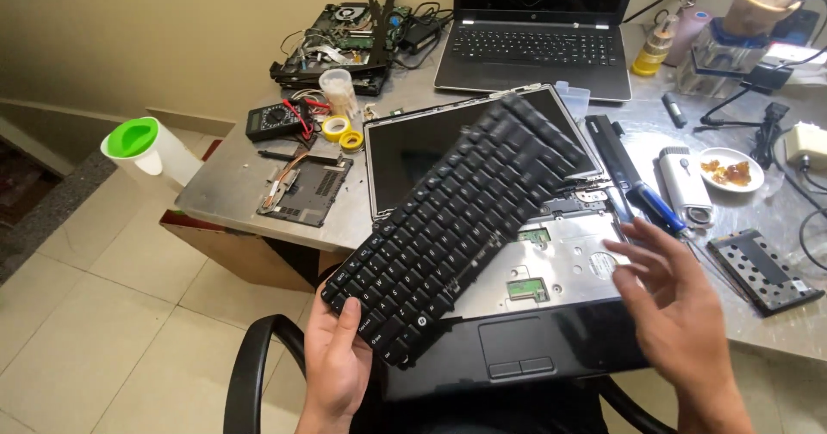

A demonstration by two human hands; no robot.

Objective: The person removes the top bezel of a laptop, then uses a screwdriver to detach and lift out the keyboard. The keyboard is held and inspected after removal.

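My left hand (334,358) grips the near corner of a black laptop keyboard (457,223), which is lifted off and tilted up toward the back right. Beneath it lies the open black laptop base (551,348) with its bare metal tray (560,257) and touchpad exposed. The laptop's dark screen (405,154) lies flat behind the keyboard. My right hand (668,292) hovers open over the right side of the base, fingers spread, holding nothing.
On the metal table (228,188): a second open laptop (534,42), a stripped chassis (345,33), a multimeter (276,122), tape rolls (336,128), a black panel (306,191), a blue-handled screwdriver (655,210), a small dish (730,171), a drive caddy (762,270). A green-lidded jug (142,145) stands left.
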